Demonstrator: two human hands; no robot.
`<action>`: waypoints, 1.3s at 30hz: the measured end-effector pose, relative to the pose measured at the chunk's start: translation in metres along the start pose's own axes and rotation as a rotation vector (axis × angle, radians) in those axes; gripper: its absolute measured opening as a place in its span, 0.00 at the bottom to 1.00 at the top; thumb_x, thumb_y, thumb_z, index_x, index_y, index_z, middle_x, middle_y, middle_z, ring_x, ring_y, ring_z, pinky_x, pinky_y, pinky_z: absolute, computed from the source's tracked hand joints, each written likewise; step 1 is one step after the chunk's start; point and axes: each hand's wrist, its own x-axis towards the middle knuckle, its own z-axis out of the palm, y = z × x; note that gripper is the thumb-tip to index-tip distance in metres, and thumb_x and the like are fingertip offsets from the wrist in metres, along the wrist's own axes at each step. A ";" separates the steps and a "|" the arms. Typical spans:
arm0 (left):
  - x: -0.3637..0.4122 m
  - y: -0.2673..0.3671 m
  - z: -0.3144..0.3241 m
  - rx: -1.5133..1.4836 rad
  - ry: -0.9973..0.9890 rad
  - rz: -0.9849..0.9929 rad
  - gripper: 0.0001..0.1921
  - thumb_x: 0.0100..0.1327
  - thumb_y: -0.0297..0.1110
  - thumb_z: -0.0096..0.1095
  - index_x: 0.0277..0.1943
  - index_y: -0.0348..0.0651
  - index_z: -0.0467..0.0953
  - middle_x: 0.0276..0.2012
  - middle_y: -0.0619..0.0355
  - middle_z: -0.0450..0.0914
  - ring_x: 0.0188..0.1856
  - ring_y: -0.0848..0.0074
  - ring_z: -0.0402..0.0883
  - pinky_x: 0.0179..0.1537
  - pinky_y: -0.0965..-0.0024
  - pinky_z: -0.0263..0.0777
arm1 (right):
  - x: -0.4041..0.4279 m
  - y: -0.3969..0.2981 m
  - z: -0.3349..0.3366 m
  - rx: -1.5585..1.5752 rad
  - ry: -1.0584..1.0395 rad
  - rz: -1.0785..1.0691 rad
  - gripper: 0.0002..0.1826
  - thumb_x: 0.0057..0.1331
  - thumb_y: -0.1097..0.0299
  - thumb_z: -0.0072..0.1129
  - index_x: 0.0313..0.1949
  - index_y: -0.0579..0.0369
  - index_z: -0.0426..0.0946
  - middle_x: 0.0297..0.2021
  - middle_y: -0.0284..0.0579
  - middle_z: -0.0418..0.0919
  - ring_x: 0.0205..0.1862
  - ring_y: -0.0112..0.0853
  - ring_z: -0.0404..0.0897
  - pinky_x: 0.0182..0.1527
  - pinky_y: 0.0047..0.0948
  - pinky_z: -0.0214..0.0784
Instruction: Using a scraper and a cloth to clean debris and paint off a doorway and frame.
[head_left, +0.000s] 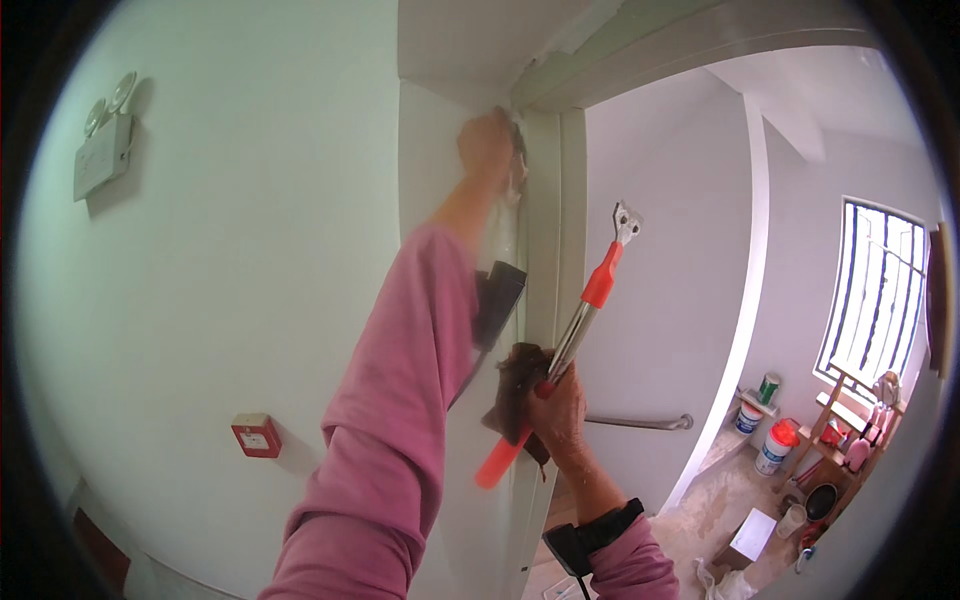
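My left hand (484, 146) is raised to the upper corner where the white wall recess meets the pale door frame (544, 225). It is blurred, and a dark thing at its fingertips is too unclear to name. Torn, whitish material (513, 196) lines the joint just below those fingers. Lower down, in front of the frame, my right hand (559, 409) grips a long-handled scraper (574, 341) with red grips, a metal shaft and a head tilted up to the right. A dark brown rag (517, 382) is bunched in the same hand.
A fire alarm box (256, 435) and an emergency light (103, 154) are mounted on the left wall. Through the doorway are a metal grab bar (641, 422), a barred window (874, 289), buckets (772, 454), a wooden rack (821, 420) and a white-topped box (752, 534) on the floor.
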 end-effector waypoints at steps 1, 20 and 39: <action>-0.002 0.000 0.000 -0.033 0.028 -0.027 0.15 0.58 0.35 0.36 0.29 0.38 0.73 0.28 0.46 0.75 0.32 0.56 0.75 0.33 0.58 0.67 | -0.001 -0.001 0.000 0.038 -0.002 0.010 0.17 0.47 0.67 0.55 0.38 0.54 0.65 0.32 0.44 0.73 0.39 0.37 0.73 0.42 0.31 0.63; -0.020 0.002 -0.013 -0.869 -0.154 -0.431 0.10 0.54 0.34 0.44 0.26 0.38 0.70 0.23 0.50 0.74 0.26 0.64 0.75 0.27 0.64 0.65 | 0.007 0.020 0.002 -0.094 0.018 -0.014 0.21 0.47 0.68 0.55 0.42 0.52 0.65 0.31 0.46 0.74 0.35 0.37 0.75 0.38 0.33 0.66; 0.004 0.018 -0.028 -0.053 -0.147 0.144 0.07 0.54 0.30 0.45 0.31 0.40 0.72 0.32 0.50 0.74 0.35 0.60 0.74 0.35 0.61 0.68 | -0.002 0.006 -0.004 0.033 -0.001 -0.057 0.17 0.47 0.69 0.54 0.39 0.53 0.65 0.33 0.45 0.73 0.38 0.38 0.73 0.41 0.32 0.63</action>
